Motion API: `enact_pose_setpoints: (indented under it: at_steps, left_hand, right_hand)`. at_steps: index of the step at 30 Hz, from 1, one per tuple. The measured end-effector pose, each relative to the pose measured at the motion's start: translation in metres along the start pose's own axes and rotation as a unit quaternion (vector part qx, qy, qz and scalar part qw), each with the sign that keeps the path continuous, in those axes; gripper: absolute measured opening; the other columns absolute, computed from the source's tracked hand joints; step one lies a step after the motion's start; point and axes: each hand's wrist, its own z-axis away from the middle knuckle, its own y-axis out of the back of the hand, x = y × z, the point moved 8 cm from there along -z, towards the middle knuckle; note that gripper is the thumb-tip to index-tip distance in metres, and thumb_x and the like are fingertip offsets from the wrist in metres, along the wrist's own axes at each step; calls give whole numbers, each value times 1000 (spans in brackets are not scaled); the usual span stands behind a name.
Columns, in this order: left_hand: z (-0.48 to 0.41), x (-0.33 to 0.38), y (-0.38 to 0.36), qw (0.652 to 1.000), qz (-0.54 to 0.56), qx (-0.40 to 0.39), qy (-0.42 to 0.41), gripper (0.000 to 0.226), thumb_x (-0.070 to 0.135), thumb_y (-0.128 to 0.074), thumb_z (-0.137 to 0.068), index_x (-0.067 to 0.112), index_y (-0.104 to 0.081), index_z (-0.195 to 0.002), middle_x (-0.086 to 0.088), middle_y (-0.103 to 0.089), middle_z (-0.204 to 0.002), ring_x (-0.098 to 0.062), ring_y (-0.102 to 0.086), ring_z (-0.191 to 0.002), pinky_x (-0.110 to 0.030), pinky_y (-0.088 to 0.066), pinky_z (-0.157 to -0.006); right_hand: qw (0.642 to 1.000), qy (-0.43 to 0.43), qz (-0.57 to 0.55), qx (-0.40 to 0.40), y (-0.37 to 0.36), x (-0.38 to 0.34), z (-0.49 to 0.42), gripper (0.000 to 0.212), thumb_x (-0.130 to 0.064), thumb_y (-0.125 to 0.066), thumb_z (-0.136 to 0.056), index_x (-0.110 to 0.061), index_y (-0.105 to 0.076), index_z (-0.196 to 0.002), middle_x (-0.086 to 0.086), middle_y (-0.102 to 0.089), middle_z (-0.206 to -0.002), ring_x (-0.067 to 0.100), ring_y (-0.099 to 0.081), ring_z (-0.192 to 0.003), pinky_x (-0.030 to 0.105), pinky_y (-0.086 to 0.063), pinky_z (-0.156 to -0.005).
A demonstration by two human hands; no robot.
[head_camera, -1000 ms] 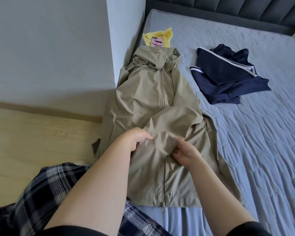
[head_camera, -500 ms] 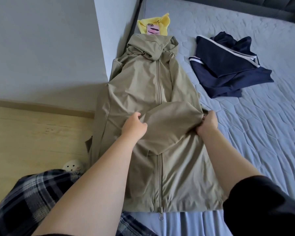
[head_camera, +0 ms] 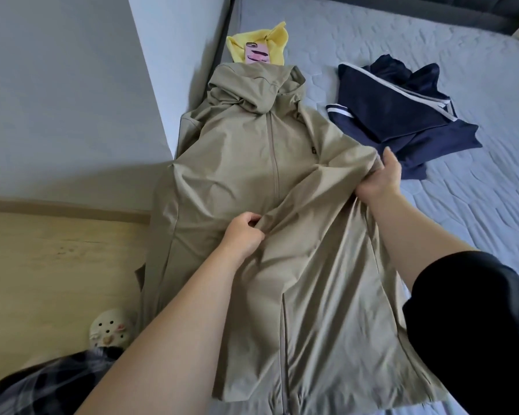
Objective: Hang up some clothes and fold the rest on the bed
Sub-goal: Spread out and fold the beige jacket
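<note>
Jacket (head_camera: pixel 252 163): flat on bed (head_camera: pixel 477 220), zipped, so I can fold.
Left hand (head_camera: pixel 242 235): grip pinching sleeve (head_camera: pixel 318 187) cuff.
Right hand (head_camera: pixel 379 178): grip holding sleeve's shoulder end taut.

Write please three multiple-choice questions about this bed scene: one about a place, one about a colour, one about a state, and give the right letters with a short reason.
1. Where does the pink phone lie?
A. on the yellow cloth beyond the jacket's hood
B. on the navy garment
C. on the wooden floor

2. What colour is the jacket that is being folded?
A. navy
B. khaki beige
C. yellow

3. In what state is the jacket's front zipper?
A. closed
B. wide open
C. torn off

Answers:
1. A, the phone rests on the yellow cloth near the wall.
2. B, the jacket under the left hand and the right hand is khaki; the navy garment lies apart on the bed.
3. A, the two front panels meet along the zipper line.
</note>
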Motion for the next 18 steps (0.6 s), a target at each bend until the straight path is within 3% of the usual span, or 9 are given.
enact_pose_setpoints:
  at_steps: [3, 6, 9, 11, 13, 15, 16, 18]
  left_hand:
    - [-1, -2, -3, 999, -36, -9, -19, 37, -2, -58, -76, 24, -60, -102, 9, -60, -79, -9, -57, -75, -23, -45, -67]
    - [-1, -5, -5, 998, -58, -19, -25, 33, 1, -58, -79, 27, -54, -99, 12, -58, -82, -6, -54, -73, -20, -39, -61]
    - [-2, -8, -6, 999, -27, -25, -7, 28, -1, -49, -84, 24, -56, -95, 6, -61, -79, -10, -56, -71, -20, -42, -59]
    - [-5, -10, -5, 1000, -1, -27, 10, 28, -1, -47, -85, 23, -58, -93, 2, -62, -80, -12, -56, -72, -22, -43, -58]
    - [-8, -14, -6, 999, 9, -37, 23, 26, -2, -49, -87, 19, -61, -96, -2, -65, -88, -17, -60, -79, -26, -48, -67]
    - [-9, -17, -9, 999, 6, -45, 29, 21, 2, -54, -90, 11, -64, -104, -10, -67, -102, -26, -62, -94, -33, -50, -86]
    - [-9, -19, -10, 998, 6, -45, 32, 17, 6, -56, -90, 9, -66, -103, -12, -67, -104, -27, -62, -97, -35, -49, -91]
    - [-6, -21, -12, 997, 20, -58, 46, 8, 19, -63, -89, 12, -66, -86, -10, -69, -94, -25, -65, -88, -34, -51, -85]
  right_hand:
    - [986, -78, 142, 48, 10, 15, -8, 41, -40, -49, -94, -13, -61, -122, 10, -65, -121, 28, -58, -115, 40, -46, -95]
    - [955, -124, 269, 27, 4, 24, -8, 35, -38, -57, -92, -18, -61, -120, 5, -68, -114, 22, -65, -102, 39, -51, -83]
    - [992, -3, 122, 9, -14, -10, -19, 33, -33, -49, -96, -9, -64, -114, 10, -73, -100, 25, -71, -88, 36, -51, -78]
    - [999, 40, 22, -5, -21, -25, -23, 39, -38, -45, -97, -7, -65, -110, 13, -72, -103, 27, -70, -93, 37, -53, -82]
    - [995, 14, 101, 12, -18, -16, -25, 44, -46, -49, -93, -14, -64, -119, 9, -69, -113, 26, -66, -102, 39, -50, -92]
    - [974, -45, 218, 32, -7, 6, -22, 47, -48, -58, -85, -23, -61, -125, 1, -68, -116, 21, -65, -104, 35, -50, -88]
    - [973, -60, 221, 35, -1, 16, -20, 49, -48, -60, -85, -24, -60, -127, 0, -67, -119, 20, -64, -106, 34, -51, -84]
    - [985, -67, 158, 31, 13, 35, -14, 47, -47, -56, -90, -18, -58, -128, 3, -65, -122, 21, -62, -110, 35, -51, -81]
